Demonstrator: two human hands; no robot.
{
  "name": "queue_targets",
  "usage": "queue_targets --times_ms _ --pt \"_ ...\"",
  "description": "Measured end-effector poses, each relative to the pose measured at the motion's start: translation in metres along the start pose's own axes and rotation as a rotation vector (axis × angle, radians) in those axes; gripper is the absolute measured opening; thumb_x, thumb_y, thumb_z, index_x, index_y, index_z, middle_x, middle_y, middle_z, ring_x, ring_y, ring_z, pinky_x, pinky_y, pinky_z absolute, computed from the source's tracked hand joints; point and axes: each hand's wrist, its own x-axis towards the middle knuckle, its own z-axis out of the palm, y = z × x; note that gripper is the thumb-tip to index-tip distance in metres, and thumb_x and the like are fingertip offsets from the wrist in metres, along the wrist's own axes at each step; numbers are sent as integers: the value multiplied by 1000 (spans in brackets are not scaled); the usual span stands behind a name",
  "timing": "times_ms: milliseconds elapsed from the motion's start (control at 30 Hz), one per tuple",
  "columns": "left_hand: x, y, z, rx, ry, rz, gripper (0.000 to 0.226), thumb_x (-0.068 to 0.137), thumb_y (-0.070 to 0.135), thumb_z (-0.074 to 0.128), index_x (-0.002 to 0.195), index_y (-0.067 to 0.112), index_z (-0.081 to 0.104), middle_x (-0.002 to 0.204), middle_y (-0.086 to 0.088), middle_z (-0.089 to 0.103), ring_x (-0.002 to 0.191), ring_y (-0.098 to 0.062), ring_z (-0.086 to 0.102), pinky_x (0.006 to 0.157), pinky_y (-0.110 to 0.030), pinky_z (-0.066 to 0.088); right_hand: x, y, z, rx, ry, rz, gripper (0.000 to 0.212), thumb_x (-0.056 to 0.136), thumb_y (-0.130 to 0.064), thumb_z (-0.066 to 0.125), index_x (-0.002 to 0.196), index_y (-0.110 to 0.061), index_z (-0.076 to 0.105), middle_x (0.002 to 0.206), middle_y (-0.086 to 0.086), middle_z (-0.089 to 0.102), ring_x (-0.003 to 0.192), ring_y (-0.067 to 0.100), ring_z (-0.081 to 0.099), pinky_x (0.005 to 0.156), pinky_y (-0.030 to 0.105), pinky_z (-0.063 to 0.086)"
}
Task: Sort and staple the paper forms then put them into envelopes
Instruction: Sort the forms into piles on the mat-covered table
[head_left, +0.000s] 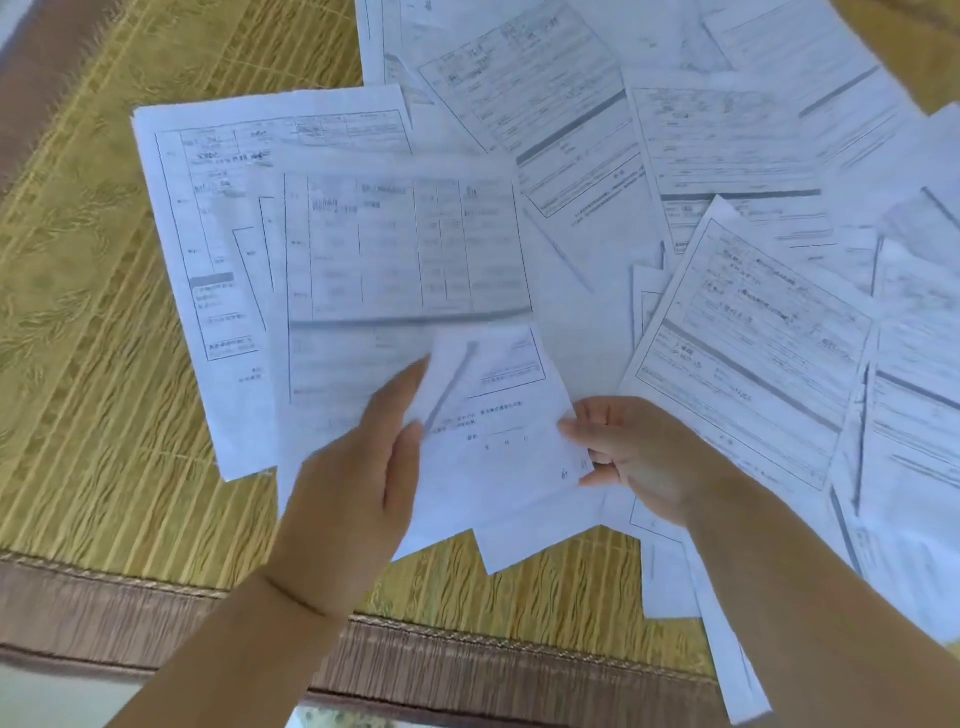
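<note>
Left hand (358, 462), right hand (631, 454) each grip, fingers curled, opposite edges of form (498, 431); sorting step; next, match among loose forms (737, 140) beyond grip.

A home, likely: woven bamboo mat (104, 312) (brown fabric border).
</note>
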Motion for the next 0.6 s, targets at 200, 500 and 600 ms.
queue_targets --times_ms 200,500,600 --pt "-8 -12 13 42 -99 160 37 92 20 39 125 34 50 117 11 51 87 -11 55 61 -22 50 4 8 4 120 6 -54 33 69 -38 73 83 -9 68 91 13 63 107 41 60 89 47 56" --pt "-16 -7 19 -5 -189 -68 43 68 61 60 106 41 60 98 17 63 91 3 51 74 1 36 6 7 12 123 54 -89 45 71 -47 76 74 -11 50 81 10 49 79 21 54 74 33 50" --pt "-12 -9 17 -105 -203 -147 38 61 65 62 97 52 59 96 17 67 98 10 51 80 2 32 7 10 10 132 107 -111 46 87 -30 68 60 -21 32 68 4 38 75 18 45 65 27 42"
